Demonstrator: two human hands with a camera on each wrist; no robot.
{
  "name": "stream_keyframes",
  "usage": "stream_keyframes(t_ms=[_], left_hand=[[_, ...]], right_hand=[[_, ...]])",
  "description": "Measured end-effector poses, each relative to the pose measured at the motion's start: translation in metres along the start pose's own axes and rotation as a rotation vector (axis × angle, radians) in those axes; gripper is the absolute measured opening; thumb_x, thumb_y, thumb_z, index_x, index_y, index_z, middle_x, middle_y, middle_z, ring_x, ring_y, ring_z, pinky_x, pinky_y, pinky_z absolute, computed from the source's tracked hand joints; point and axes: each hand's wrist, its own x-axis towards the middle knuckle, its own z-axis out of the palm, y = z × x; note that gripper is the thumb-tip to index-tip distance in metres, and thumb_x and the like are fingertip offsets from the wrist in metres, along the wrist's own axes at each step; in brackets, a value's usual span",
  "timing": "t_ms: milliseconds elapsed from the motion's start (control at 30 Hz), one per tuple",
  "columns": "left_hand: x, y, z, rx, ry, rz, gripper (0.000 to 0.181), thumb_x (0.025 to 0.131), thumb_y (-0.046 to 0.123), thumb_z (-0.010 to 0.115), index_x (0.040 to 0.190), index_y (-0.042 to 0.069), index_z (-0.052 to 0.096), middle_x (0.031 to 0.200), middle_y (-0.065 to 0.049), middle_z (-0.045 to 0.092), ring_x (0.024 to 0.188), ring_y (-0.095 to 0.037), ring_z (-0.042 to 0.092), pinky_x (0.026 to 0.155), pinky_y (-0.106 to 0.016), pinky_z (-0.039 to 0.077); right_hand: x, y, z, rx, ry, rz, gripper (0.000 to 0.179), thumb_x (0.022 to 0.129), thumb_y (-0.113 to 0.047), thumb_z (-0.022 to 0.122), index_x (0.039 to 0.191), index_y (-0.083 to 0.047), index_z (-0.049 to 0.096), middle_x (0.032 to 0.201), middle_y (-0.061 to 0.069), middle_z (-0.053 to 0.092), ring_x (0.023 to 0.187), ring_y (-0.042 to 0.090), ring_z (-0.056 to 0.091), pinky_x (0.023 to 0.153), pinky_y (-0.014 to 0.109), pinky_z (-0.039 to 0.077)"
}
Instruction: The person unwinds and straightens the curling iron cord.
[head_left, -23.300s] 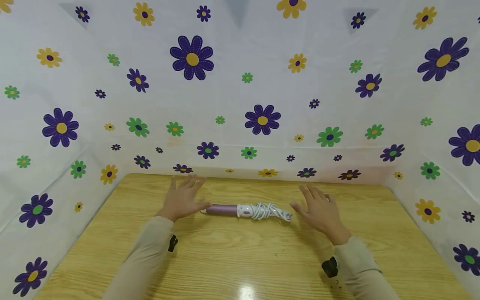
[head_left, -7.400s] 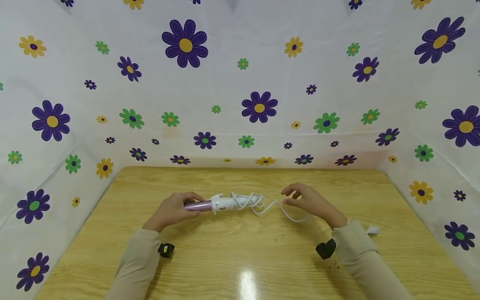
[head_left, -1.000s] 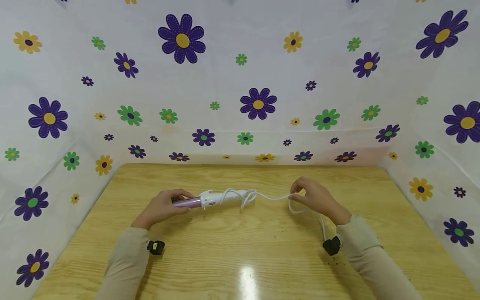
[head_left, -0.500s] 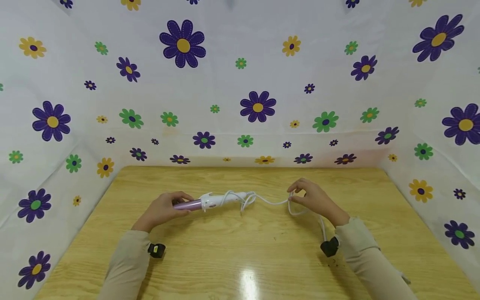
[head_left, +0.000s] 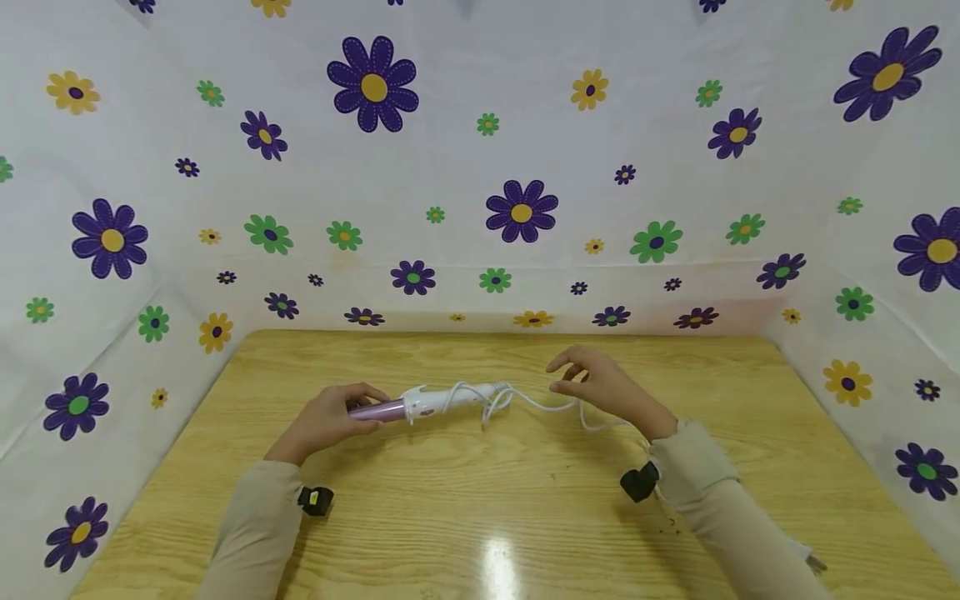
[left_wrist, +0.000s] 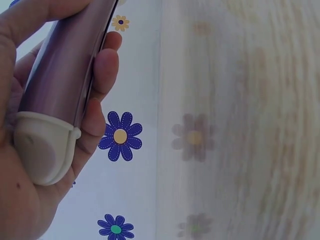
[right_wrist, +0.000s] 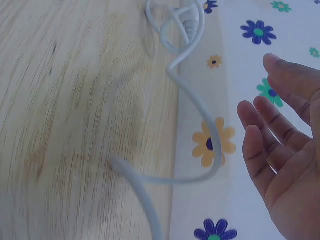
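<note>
My left hand [head_left: 326,421] grips a curling iron [head_left: 386,410] by its purple barrel; in the left wrist view the fingers wrap round the barrel [left_wrist: 65,60], its white tip [left_wrist: 42,147] against the palm. The white handle [head_left: 457,397] points right with a few loose turns of white cord [head_left: 498,400] round its end. From there the cord runs right in a wavy line beneath my right hand [head_left: 603,387]. That hand hovers with parted, slightly bent fingers and nothing between them. In the right wrist view the cord [right_wrist: 200,105] lies apart from the fingers [right_wrist: 260,155].
The wooden table [head_left: 450,517] is backed and flanked by a white flowered cloth [head_left: 450,167]. The plug [head_left: 813,560] shows beside the right sleeve [head_left: 720,500], at the table's right front. Small dark specks [head_left: 670,527] lie near the right wrist camera [head_left: 640,482].
Over the whole span, the cord went from tightly wound to mostly unwound, its plug now far right. In the last half second, my right hand let go of the cord and shifted left.
</note>
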Motion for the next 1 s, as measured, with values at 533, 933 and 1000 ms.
stream_keyframes(t_ms=[533,933,1000], left_hand=[[0.002,0.001,0.003,-0.007,0.003,-0.005,0.031,0.079,0.021,0.078,0.109,0.019,0.07,0.091,-0.004,0.068,0.08,-0.017,0.059,0.071,-0.032,0.047],[0.0,0.002,0.003,-0.008,-0.005,0.004,0.031,0.08,0.023,0.078,0.11,0.02,0.07,0.094,-0.004,0.068,0.082,-0.017,0.06,0.073,-0.033,0.047],[0.0,0.001,0.003,-0.006,-0.002,0.004,0.031,0.08,0.023,0.078,0.109,0.02,0.07,0.093,-0.004,0.068,0.081,-0.017,0.06,0.073,-0.033,0.047]], right_hand=[[0.025,-0.011,0.046,0.08,-0.076,-0.025,0.026,0.09,-0.014,0.068,0.114,-0.007,0.064,0.119,0.013,0.06,0.106,0.029,0.056,0.08,0.037,0.05],[0.032,-0.008,0.062,-0.01,-0.084,-0.058,0.02,0.089,-0.023,0.069,0.105,-0.012,0.071,0.117,0.011,0.061,0.112,0.03,0.055,0.095,0.049,0.045],[0.031,-0.011,0.062,-0.06,-0.096,-0.054,0.018,0.09,-0.025,0.068,0.103,-0.014,0.071,0.117,0.01,0.06,0.113,0.031,0.055,0.095,0.05,0.045]])
